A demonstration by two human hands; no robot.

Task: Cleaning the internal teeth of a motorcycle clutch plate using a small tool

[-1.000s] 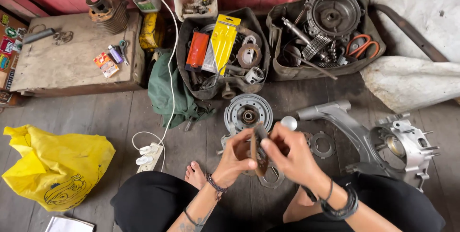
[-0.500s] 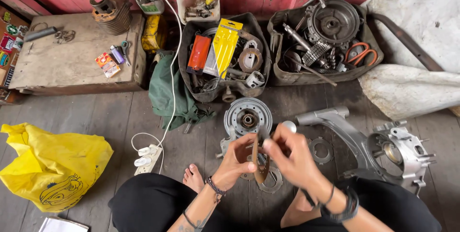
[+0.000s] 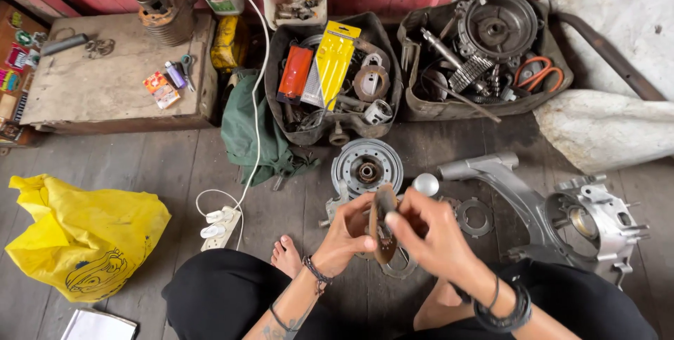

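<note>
Both hands are meeting over the lap, low centre of view; left hand (image 3: 346,231) is pinching the near edge of a rusty brown disc (image 3: 382,222) — disc held edge-on, upright between the two hands; right hand (image 3: 430,236) is closing its fingers on the disc's other side, thumb forward. Grey drum hub (image 3: 366,166) is lying flat on the plank floor just beyond the hands; a round silver knob (image 3: 425,184) is sitting just right of it; aluminium engine casing (image 3: 554,207) is lying further right — well apart from the yellow plastic bag (image 3: 84,238) on the left.
</note>
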